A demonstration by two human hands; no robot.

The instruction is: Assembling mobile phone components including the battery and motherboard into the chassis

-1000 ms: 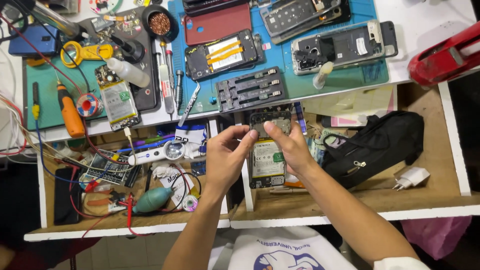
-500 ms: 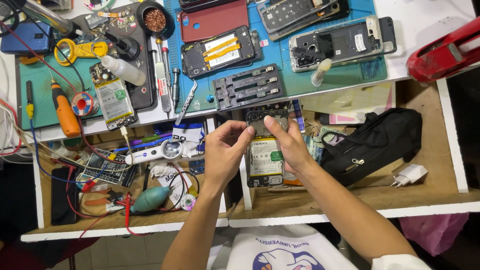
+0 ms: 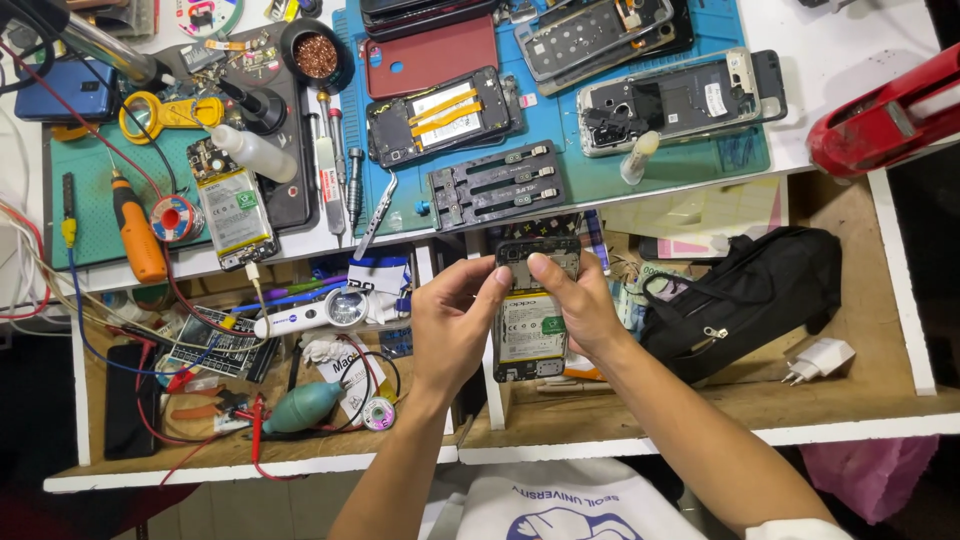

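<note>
- Over the open drawers below the counter (image 3: pixel 850 40), two bare hands meet: the left hand (image 3: pixel 455 325) and the right hand (image 3: pixel 580 305) both grip one opened phone (image 3: pixel 530 310), its back cover off, a flat battery with a pale label and a dark circuit board showing
- Fingers of both hands are closed narrowly on the phone's upper end, thumb tips pinching near the board; the phone stands lengthwise between the palms, above the divider of the two drawers
- Right drawer, wooden: one soft black zip pouch (image 3: pixel 745 290) and one white plastic charger plug (image 3: pixel 815 360) just beside it
- Left drawer: one teal rubber blower bulb (image 3: pixel 300 408), one white handled magnifier (image 3: pixel 320 312), red and black wires tangled about
- Farther, on the counter's blue mat (image 3: pixel 600 170): one black slotted holder (image 3: pixel 497 185), one red phone cover (image 3: pixel 430 55), three further opened phone bodies
- On the green mat (image 3: pixel 90 170) at left: one orange-handled screwdriver (image 3: pixel 135 225), one yellow-handled tool (image 3: pixel 165 112), one round pot of brass wool (image 3: pixel 317 52)
</note>
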